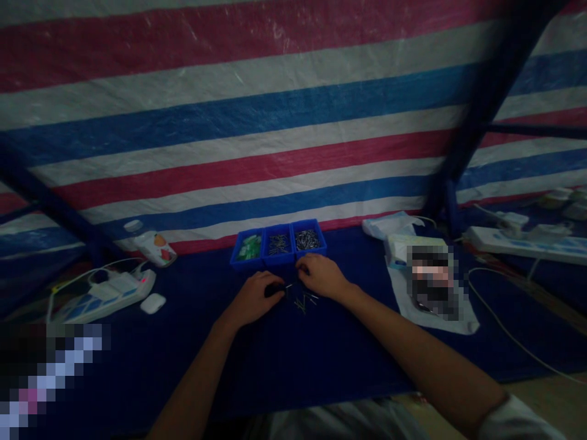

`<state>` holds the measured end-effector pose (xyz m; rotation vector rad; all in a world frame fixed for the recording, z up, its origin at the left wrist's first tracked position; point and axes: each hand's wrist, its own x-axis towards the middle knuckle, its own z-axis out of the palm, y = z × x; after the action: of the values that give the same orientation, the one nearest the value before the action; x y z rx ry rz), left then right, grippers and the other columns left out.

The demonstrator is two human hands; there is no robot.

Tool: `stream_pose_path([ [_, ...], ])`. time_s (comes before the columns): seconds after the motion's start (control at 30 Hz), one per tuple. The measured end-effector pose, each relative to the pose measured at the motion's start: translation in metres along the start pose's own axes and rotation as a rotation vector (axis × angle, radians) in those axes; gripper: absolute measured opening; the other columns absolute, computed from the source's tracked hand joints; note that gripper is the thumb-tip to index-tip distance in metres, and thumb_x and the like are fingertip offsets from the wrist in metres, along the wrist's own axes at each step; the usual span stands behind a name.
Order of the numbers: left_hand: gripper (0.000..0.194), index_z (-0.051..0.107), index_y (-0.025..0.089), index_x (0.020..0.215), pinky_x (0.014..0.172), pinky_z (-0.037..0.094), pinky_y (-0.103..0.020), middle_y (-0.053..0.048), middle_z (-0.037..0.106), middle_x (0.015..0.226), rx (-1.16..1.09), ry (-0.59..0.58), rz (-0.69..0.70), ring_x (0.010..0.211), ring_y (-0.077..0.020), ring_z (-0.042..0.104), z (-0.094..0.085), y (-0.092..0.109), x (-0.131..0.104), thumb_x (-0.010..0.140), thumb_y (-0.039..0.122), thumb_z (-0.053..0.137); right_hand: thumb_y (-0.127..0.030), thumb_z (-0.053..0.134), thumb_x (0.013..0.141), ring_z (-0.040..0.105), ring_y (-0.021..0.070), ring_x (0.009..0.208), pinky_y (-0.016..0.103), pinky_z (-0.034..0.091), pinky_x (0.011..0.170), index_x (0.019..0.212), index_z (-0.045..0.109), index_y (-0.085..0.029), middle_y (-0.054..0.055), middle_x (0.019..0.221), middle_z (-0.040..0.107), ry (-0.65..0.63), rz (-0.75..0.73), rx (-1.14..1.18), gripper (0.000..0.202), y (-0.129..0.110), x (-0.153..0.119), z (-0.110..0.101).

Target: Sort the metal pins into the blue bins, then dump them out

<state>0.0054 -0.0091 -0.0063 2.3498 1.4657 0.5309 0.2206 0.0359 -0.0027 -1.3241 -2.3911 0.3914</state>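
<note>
While both forearms stretch out over the dark blue bench (pixel 321 360), the left hand (pixel 252 298) sits curled, fingers pinched around a small dark part (pixel 274 289) with a thin metal pin sticking out toward the right. Just beside it, the right hand (pixel 322 275) rests knuckles-up, fingers bent down onto the cloth; whether it grips anything, I cannot tell. Between and just below the two hands lies a loose scatter of small metal pins (pixel 303 301). Right behind the fingertips, three blue bins (pixel 277 244) stand in a row, and beyond them hangs the striped tarp (pixel 257 122).
</note>
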Motion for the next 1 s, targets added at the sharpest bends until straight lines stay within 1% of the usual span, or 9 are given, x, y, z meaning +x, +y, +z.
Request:
stream_pose_path([
  [0.07,0.02,0.069,0.022,0.104,0.089,0.044,-0.038,-0.005,0.068,0.103,0.001,0.006,-0.008,0.097,-0.0224,0.059,0.001,0.0,0.0,0.086,0.027,0.062,-0.028,0.053,0.087,0.066,0.0236,0.094,0.034,0.049,0.079,0.105,0.07,-0.018,0.012,0.106,0.069,-0.015,0.076,-0.089,0.026,0.002,0.0,0.0],
  [0.13,0.024,0.068,0.023,0.108,0.091,0.043,-0.039,-0.005,0.067,0.106,0.017,0.014,-0.02,0.099,-0.0229,0.058,0.003,0.0,0.0,0.086,0.03,0.062,-0.03,0.053,0.087,0.067,0.0249,0.092,0.035,0.05,0.077,0.101,0.071,-0.018,0.013,0.105,0.069,-0.052,0.11,-0.137,0.025,0.004,0.0,0.001],
  [0.23,0.029,0.067,0.022,0.11,0.093,0.041,-0.042,-0.006,0.066,0.111,0.071,0.052,-0.057,0.104,-0.0253,0.056,0.007,0.004,0.001,0.086,0.036,0.064,-0.025,0.05,0.088,0.068,0.0252,0.091,0.036,0.051,0.077,0.096,0.072,-0.019,0.013,0.105,0.07,-0.07,0.111,-0.146,0.025,0.007,0.001,0.003],
  [0.33,0.031,0.068,0.022,0.109,0.092,0.041,-0.044,-0.006,0.066,0.109,0.106,0.067,-0.072,0.104,-0.0268,0.055,0.011,0.008,0.003,0.085,0.041,0.065,-0.023,0.047,0.089,0.069,0.0243,0.087,0.035,0.051,0.076,0.094,0.073,-0.02,0.012,0.098,0.072,-0.065,0.132,-0.136,0.027,0.009,0.002,0.0],
  [0.57,0.019,0.069,0.023,0.1,0.088,0.043,-0.04,-0.005,0.067,0.1,0.079,0.002,-0.037,0.094,-0.0233,0.059,0.012,0.01,0.005,0.086,0.033,0.063,-0.024,0.051,0.082,0.069,0.0259,0.086,0.037,0.052,0.076,0.095,0.076,-0.021,0.012,0.094,0.074,-0.064,0.28,-0.142,0.028,0.026,0.002,-0.022],
  [0.67,0.017,0.069,0.022,0.099,0.084,0.044,-0.037,-0.004,0.067,0.096,0.053,-0.017,-0.033,0.09,-0.0216,0.061,0.009,0.01,0.004,0.087,0.03,0.06,-0.034,0.056,0.08,0.069,0.0257,0.086,0.037,0.052,0.076,0.093,0.076,-0.023,0.009,0.093,0.074,-0.135,0.245,-0.067,0.026,0.026,0.0,-0.024],
  [0.77,0.015,0.069,0.022,0.098,0.081,0.045,-0.035,-0.004,0.067,0.094,0.035,-0.026,-0.019,0.088,-0.0211,0.061,0.007,0.008,0.004,0.087,0.026,0.059,-0.046,0.061,0.076,0.069,0.0253,0.085,0.036,0.052,0.074,0.087,0.076,-0.023,0.008,0.09,0.074,-0.215,0.193,-0.008,0.029,0.016,-0.003,-0.02],
  [0.93,0.018,0.068,0.022,0.099,0.081,0.046,-0.034,-0.004,0.068,0.094,0.002,-0.021,-0.006,0.088,-0.0206,0.062,0.007,0.003,0.005,0.087,0.021,0.055,-0.033,0.064,0.072,0.069,0.0231,0.08,0.033,0.052,0.07,0.083,0.076,-0.024,0.007,0.085,0.074,-0.254,0.16,-0.064,0.019,0.004,-0.004,-0.015],
  [1.0,0.019,0.068,0.022,0.099,0.078,0.047,-0.033,-0.004,0.068,0.094,-0.01,-0.019,0.002,0.087,-0.0202,0.062,0.007,0.002,0.005,0.088,0.02,0.053,-0.031,0.064,0.071,0.069,0.023,0.079,0.033,0.051,0.069,0.081,0.076,-0.024,0.007,0.083,0.074,-0.255,0.158,-0.074,0.018,0.004,-0.005,-0.015],
])
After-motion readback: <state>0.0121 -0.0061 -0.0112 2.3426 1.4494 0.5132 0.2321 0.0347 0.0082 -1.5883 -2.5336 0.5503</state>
